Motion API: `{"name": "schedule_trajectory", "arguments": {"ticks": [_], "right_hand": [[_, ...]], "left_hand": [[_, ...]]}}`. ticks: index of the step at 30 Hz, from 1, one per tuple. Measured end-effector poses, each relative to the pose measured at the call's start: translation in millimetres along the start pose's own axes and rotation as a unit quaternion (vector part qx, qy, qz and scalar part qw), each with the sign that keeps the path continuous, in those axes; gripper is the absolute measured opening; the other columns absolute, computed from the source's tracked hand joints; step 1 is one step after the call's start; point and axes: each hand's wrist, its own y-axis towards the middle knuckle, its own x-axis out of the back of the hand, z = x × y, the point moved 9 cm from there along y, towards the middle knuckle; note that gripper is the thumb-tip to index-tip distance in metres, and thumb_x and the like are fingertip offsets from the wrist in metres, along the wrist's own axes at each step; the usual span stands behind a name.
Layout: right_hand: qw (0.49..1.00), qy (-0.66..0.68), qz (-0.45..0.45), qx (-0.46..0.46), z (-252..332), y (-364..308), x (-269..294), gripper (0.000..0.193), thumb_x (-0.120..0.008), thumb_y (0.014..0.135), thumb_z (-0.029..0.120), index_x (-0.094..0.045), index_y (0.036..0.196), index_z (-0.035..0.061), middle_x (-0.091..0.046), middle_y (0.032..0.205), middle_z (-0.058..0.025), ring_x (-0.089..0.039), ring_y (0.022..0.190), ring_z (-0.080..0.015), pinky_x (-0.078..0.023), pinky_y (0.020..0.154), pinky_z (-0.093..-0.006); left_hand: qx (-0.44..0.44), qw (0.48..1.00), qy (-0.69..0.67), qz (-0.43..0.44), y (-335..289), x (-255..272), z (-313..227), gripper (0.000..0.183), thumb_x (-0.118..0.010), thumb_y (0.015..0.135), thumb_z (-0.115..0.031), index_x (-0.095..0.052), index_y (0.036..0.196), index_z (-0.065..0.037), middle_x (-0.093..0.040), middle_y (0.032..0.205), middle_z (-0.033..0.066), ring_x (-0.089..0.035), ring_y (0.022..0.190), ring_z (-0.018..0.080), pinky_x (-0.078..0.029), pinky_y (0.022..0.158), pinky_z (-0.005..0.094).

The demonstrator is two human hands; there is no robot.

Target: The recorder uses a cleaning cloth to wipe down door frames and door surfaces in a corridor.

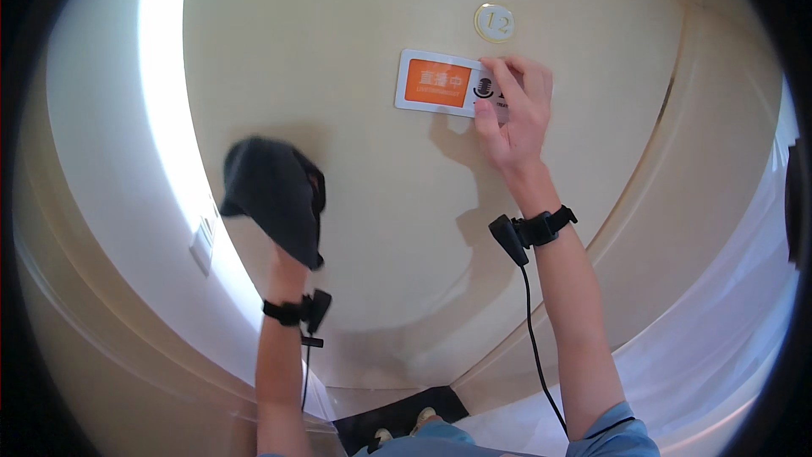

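Observation:
A flat white-framed sliding sign (pixel 438 83) with an orange panel and a dark microphone symbol is mounted on the cream door, slightly tilted. My right hand (pixel 520 106) grips its right end, thumb at the lower edge and fingers along the upper edge, hiding that end. Lower and to the left, a dark grey cloth (pixel 272 190) drapes over my left hand (pixel 315 182) close to the door surface. The cloth hides nearly all of that hand's fingers; only a bit of skin shows at its right edge.
An oval gold-rimmed plaque (pixel 494 23) sits on the door (pixel 338 51) just above the sign. A white wall switch (pixel 203 245) is at the left, beside a bright strip of light. Below lies a black mat (pixel 448 402) under my shoes. Sheer white fabric (pixel 677 355) hangs at the right.

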Motion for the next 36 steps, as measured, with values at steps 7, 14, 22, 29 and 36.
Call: {"name": "schedule_trajectory", "arguments": {"ticks": [7, 14, 22, 29, 36], "right_hand": [[0.998, -0.061, 0.012, -0.016, -9, -10, -7, 0.035, -0.068, 0.083, 0.025, -0.069, 0.106, -0.0012, -0.061, 0.108, -0.0142, -0.055, 0.101, -0.0317, -0.046, 0.087, -0.0425], [0.988, -0.129, 0.075, -0.039, -25, -21, -24, 0.035, -0.071, 0.085, 0.028, -0.072, 0.108, 0.0005, -0.061, 0.105, -0.0122, -0.056, 0.101, -0.0308, -0.049, 0.089, -0.0419], [0.977, -0.132, 0.146, -0.082, -36, -32, -42, 0.036, -0.070, 0.085, 0.022, -0.072, 0.115, 0.0013, -0.062, 0.128, -0.0164, -0.055, 0.124, -0.0349, -0.048, 0.104, -0.0435], [0.965, -0.131, 0.195, -0.119, 37, -57, 27, 0.035, -0.071, 0.081, 0.007, -0.072, 0.115, 0.0044, -0.060, 0.136, -0.0193, -0.056, 0.127, -0.0414, -0.046, 0.108, -0.0512], [0.864, -0.176, 0.310, -0.355, 100, -198, 111, 0.034, -0.070, 0.080, 0.004, -0.070, 0.113, 0.0040, -0.059, 0.133, -0.0200, -0.055, 0.125, -0.0420, -0.047, 0.104, -0.0490]], "left_hand": [[-0.094, 0.990, 0.018, -0.108, 114, 2, -41, 0.051, -0.068, 0.100, -0.028, -0.055, 0.135, 0.006, -0.061, 0.137, 0.0189, -0.058, 0.125, 0.0322, -0.042, 0.110, 0.0410], [-0.115, 0.989, -0.074, -0.053, 55, -13, -14, 0.039, -0.065, 0.103, -0.025, -0.064, 0.126, 0.006, -0.071, 0.120, 0.0177, -0.067, 0.112, 0.0273, -0.051, 0.101, 0.0368], [0.140, 0.927, -0.277, 0.209, -47, -119, 16, 0.028, -0.056, 0.106, -0.018, -0.064, 0.119, 0.005, -0.068, 0.113, 0.0130, -0.063, 0.106, 0.0194, -0.048, 0.101, 0.0270], [0.077, 0.920, -0.169, 0.344, -109, -162, 65, 0.021, -0.059, 0.102, -0.013, -0.062, 0.116, 0.003, -0.063, 0.106, 0.0102, -0.059, 0.100, 0.0191, -0.047, 0.096, 0.0262], [0.029, 0.887, -0.169, 0.429, -152, -189, 69, 0.018, -0.062, 0.097, -0.006, -0.060, 0.113, 0.001, -0.059, 0.099, 0.0077, -0.055, 0.095, 0.0192, -0.046, 0.091, 0.0263]]}}
